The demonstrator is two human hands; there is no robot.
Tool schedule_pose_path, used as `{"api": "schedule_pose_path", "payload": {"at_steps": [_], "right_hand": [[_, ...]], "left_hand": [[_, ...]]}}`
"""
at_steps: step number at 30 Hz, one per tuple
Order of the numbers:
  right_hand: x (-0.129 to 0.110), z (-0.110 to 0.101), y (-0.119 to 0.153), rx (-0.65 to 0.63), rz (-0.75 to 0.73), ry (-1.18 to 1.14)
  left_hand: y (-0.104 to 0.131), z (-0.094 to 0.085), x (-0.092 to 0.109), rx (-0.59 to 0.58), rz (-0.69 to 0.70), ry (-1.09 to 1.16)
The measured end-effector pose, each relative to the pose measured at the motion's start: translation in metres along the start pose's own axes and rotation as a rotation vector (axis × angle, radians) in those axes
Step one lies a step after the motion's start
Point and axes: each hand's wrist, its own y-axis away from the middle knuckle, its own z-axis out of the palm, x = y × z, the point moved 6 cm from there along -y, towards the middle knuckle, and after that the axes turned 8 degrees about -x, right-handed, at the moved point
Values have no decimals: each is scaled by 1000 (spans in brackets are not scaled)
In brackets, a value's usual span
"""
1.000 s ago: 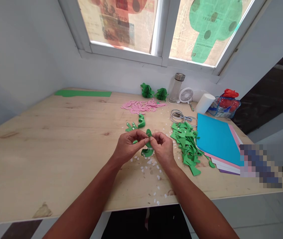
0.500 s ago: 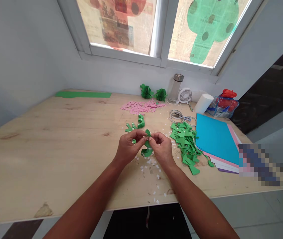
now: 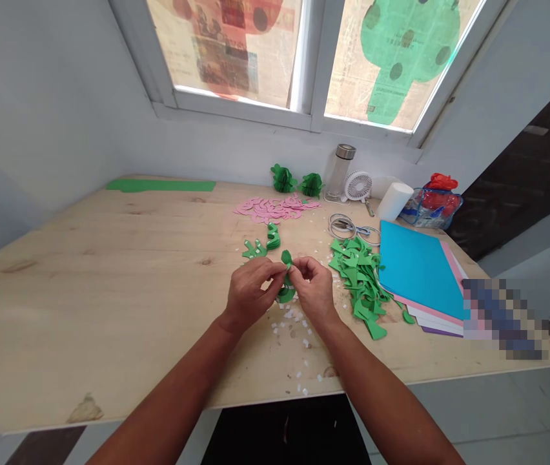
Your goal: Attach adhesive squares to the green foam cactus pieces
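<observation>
Between my left hand (image 3: 254, 289) and right hand (image 3: 314, 288): green paper cutout (image 3: 286, 294), pinched by fingertips of both, upper end poking up past the fingers. White paper bits (image 3: 299, 316) scattered just below it on the wooden table (image 3: 134, 310). Green scraps (image 3: 361, 284) heaped right of my right hand. Folded green cutout (image 3: 273, 237) sits beyond my left, pink cutouts (image 3: 277, 208) farther out.

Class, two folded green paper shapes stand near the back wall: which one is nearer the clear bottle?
The right-hand shape: it stands between the clear bottle and the left-hand shape, which is farther off.
</observation>
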Motion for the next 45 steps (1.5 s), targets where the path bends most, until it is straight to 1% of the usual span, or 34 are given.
{"api": "schedule_pose_path", "payload": {"at_steps": [6,12,15,20,25,30,36,45], "right_hand": [[2,1,-1,-13,7,3],[0,0,-1,2,4,15],[-1,0,-1,12,0,29],[2,-1,-2,8,-4,45],[1,-1,-1,13,-11,39],[0,-1,-1,16,-14,36],[-1,-1,-1,8,-14,33],[-1,0,-1,-4,-15,21]], "left_hand": [[-1,-3,-2,57,-27,11],[1,-3,-1,94,16,13],[1,-3,2,98,31,-8],[0,-3,5,81,8,-44],[1,-2,10,97,49,-77],[1,-1,10,93,32,-105],[2,-1,13,110,80,-119],[2,-2,12,124,26,-128]]}}
